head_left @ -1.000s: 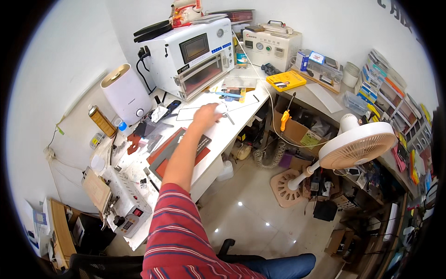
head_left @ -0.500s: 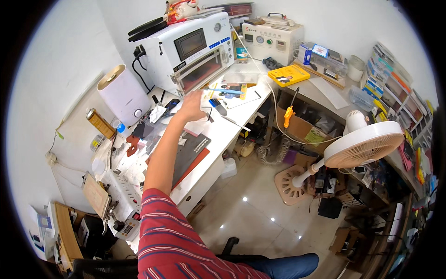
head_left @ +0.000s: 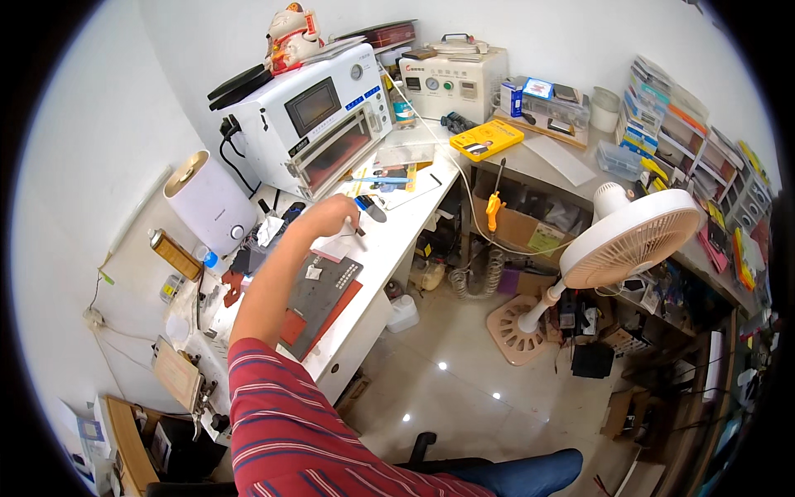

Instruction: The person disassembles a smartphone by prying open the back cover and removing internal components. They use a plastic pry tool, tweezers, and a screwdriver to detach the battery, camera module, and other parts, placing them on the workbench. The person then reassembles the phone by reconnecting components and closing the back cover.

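Note:
My left hand (head_left: 333, 217) is over the white desk with its fingers curled down. A slim, pale stick-like tool (head_left: 358, 237) juts out below the fingers; its kind is unclear. Under the hand, a small white sheet (head_left: 333, 248) lies at the top of a dark grey mat (head_left: 325, 291), which rests on a reddish-brown pad (head_left: 340, 313). Just beyond the fingers is a blue-and-grey tool (head_left: 371, 209). Further back, a light blue stick (head_left: 383, 180) lies across a printed yellow-and-white sheet. My right hand is out of view.
A white oven-like machine (head_left: 319, 124) stands at the back of the desk, with a white humidifier (head_left: 210, 203) to its left. A yellow box (head_left: 487, 140) lies on the side bench. An orange screwdriver (head_left: 494, 211) hangs near the bench edge. A fan (head_left: 631, 240) stands at right.
My left hand has drawn back slightly and its spread fingers have curled in. The pale stick that lay by the desk's edge is gone from there; a similar one is at my fingers.

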`<act>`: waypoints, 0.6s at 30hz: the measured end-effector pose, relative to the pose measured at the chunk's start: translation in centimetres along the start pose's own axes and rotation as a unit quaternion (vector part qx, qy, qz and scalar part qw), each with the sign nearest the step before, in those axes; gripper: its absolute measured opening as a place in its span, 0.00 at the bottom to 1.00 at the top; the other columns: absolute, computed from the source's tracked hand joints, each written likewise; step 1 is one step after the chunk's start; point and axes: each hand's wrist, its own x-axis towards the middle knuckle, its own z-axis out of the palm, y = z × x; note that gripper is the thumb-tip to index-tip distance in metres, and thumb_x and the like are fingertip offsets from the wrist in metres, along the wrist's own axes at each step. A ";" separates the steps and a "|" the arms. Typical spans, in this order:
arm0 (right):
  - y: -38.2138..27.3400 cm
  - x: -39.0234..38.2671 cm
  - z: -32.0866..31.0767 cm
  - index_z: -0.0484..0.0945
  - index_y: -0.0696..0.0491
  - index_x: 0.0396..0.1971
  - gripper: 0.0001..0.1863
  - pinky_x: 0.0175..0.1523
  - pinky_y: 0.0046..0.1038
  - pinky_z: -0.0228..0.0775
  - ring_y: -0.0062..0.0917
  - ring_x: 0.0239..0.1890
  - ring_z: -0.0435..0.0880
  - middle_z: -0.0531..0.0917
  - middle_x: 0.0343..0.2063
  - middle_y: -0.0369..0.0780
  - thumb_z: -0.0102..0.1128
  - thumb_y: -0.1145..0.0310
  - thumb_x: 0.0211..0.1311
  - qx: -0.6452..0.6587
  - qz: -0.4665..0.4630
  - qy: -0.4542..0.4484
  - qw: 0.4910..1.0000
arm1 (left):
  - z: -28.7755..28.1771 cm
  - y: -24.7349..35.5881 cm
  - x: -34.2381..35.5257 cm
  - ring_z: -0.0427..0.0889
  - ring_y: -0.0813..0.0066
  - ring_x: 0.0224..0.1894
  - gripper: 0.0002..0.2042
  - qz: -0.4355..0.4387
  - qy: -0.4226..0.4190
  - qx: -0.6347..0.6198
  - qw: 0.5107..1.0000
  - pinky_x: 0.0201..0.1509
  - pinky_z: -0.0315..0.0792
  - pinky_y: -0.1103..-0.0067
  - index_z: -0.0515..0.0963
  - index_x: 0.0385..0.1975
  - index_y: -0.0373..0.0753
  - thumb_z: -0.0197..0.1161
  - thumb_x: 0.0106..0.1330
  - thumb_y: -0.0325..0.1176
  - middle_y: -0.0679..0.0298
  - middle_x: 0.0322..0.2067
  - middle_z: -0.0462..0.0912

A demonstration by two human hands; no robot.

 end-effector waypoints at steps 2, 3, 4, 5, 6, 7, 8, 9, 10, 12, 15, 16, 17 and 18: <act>0.2 -0.3 0.2 0.75 0.60 0.68 0.23 0.63 0.33 0.76 0.37 0.62 0.81 0.81 0.63 0.46 0.54 0.63 0.82 0.000 0.005 -0.004 1.000 | 0.8 -0.6 0.6 0.81 0.58 0.55 0.12 -0.034 0.031 -0.002 0.999 0.59 0.78 0.66 0.88 0.42 0.45 0.64 0.63 0.21 0.62 0.44 0.86; 0.4 -0.6 0.2 0.75 0.60 0.68 0.23 0.63 0.33 0.76 0.37 0.62 0.81 0.81 0.63 0.46 0.54 0.63 0.82 0.000 0.009 -0.003 1.000 | 1.6 0.2 1.5 0.81 0.58 0.55 0.12 -0.040 0.088 -0.008 0.995 0.58 0.78 0.67 0.88 0.42 0.45 0.65 0.63 0.22 0.63 0.45 0.86; 0.6 -0.9 0.3 0.75 0.60 0.68 0.23 0.63 0.33 0.76 0.37 0.62 0.81 0.81 0.64 0.46 0.54 0.63 0.82 0.002 0.014 -0.001 1.000 | 2.3 0.8 2.4 0.81 0.59 0.55 0.12 -0.046 0.145 -0.015 0.988 0.58 0.79 0.67 0.88 0.43 0.45 0.65 0.63 0.23 0.63 0.45 0.86; 0.7 -1.1 0.4 0.75 0.60 0.68 0.23 0.63 0.32 0.76 0.37 0.63 0.81 0.81 0.64 0.46 0.54 0.63 0.82 0.003 0.016 -0.001 1.000 | 2.6 1.0 3.5 0.81 0.58 0.56 0.14 -0.017 0.124 0.013 0.992 0.59 0.78 0.66 0.87 0.46 0.45 0.67 0.62 0.23 0.63 0.45 0.85; 0.8 -1.1 0.4 0.75 0.60 0.68 0.23 0.63 0.32 0.75 0.36 0.63 0.81 0.81 0.64 0.46 0.54 0.63 0.82 0.003 0.018 -0.004 1.000 | 2.7 1.0 4.6 0.80 0.57 0.56 0.16 0.010 0.103 0.043 0.994 0.59 0.78 0.65 0.86 0.48 0.46 0.69 0.60 0.24 0.62 0.46 0.85; 1.0 -1.2 0.6 0.75 0.60 0.68 0.23 0.64 0.32 0.75 0.36 0.63 0.81 0.81 0.64 0.46 0.55 0.63 0.82 0.005 0.019 -0.007 1.000 | 2.7 0.8 5.6 0.80 0.57 0.56 0.19 0.037 0.081 0.073 0.993 0.59 0.78 0.65 0.85 0.51 0.46 0.71 0.59 0.25 0.61 0.46 0.84; 1.0 -1.2 0.8 0.75 0.61 0.68 0.23 0.64 0.32 0.75 0.36 0.63 0.81 0.81 0.64 0.45 0.55 0.63 0.82 0.006 0.020 -0.008 1.000 | 3.0 0.8 6.4 0.80 0.58 0.56 0.16 0.042 0.120 0.086 0.988 0.55 0.79 0.64 0.85 0.44 0.46 0.74 0.55 0.26 0.63 0.43 0.84; 1.1 -1.4 0.9 0.75 0.61 0.68 0.23 0.64 0.32 0.75 0.36 0.63 0.80 0.81 0.64 0.45 0.55 0.63 0.82 0.007 0.021 -0.010 1.000 | 2.9 0.4 6.9 0.80 0.59 0.55 0.12 0.029 0.086 0.114 0.989 0.54 0.79 0.65 0.85 0.41 0.45 0.73 0.56 0.28 0.64 0.42 0.85; 1.1 -1.4 1.1 0.75 0.61 0.68 0.23 0.64 0.32 0.75 0.36 0.63 0.80 0.81 0.65 0.45 0.55 0.63 0.82 0.010 0.023 -0.010 1.000 | 2.7 -0.1 7.4 0.80 0.60 0.54 0.09 0.016 0.052 0.141 0.988 0.53 0.80 0.65 0.86 0.38 0.45 0.73 0.58 0.31 0.65 0.41 0.85; 1.3 -1.9 1.4 0.75 0.61 0.69 0.23 0.64 0.32 0.75 0.36 0.64 0.80 0.81 0.65 0.45 0.55 0.63 0.82 0.012 0.022 -0.018 1.000 | 1.9 -1.1 7.8 0.84 0.59 0.49 0.07 0.033 0.026 0.184 0.982 0.47 0.81 0.64 0.85 0.31 0.45 0.75 0.57 0.36 0.65 0.36 0.87; 1.8 -2.4 1.7 0.75 0.61 0.69 0.23 0.65 0.31 0.75 0.35 0.64 0.80 0.80 0.66 0.45 0.55 0.63 0.82 0.016 0.026 -0.026 0.999 | -0.4 -0.1 7.4 0.87 0.55 0.42 0.07 -0.047 -0.038 0.141 0.988 0.45 0.80 0.61 0.84 0.31 0.45 0.75 0.57 0.34 0.63 0.34 0.88; 2.1 -2.8 1.7 0.75 0.61 0.69 0.23 0.65 0.31 0.75 0.35 0.64 0.80 0.80 0.66 0.45 0.55 0.63 0.82 0.016 0.026 -0.031 0.999 | -0.6 -1.2 6.8 0.87 0.51 0.37 0.05 0.002 0.038 0.092 0.995 0.42 0.79 0.60 0.83 0.32 0.43 0.74 0.59 0.31 0.58 0.32 0.88; 2.2 -3.1 1.9 0.75 0.61 0.69 0.23 0.65 0.31 0.75 0.35 0.65 0.80 0.80 0.66 0.45 0.55 0.63 0.82 0.019 0.024 -0.037 0.999 | -1.2 -0.7 6.3 0.88 0.52 0.37 0.05 -0.018 0.117 0.038 0.992 0.42 0.79 0.61 0.83 0.33 0.42 0.73 0.60 0.30 0.58 0.32 0.88; 2.5 -3.4 1.8 0.75 0.61 0.69 0.23 0.65 0.31 0.75 0.35 0.65 0.80 0.80 0.66 0.45 0.55 0.63 0.82 0.020 0.020 -0.041 0.999 | -1.7 0.9 6.1 0.88 0.54 0.38 0.05 -0.036 0.196 -0.020 0.980 0.43 0.79 0.63 0.83 0.33 0.41 0.73 0.61 0.30 0.57 0.33 0.88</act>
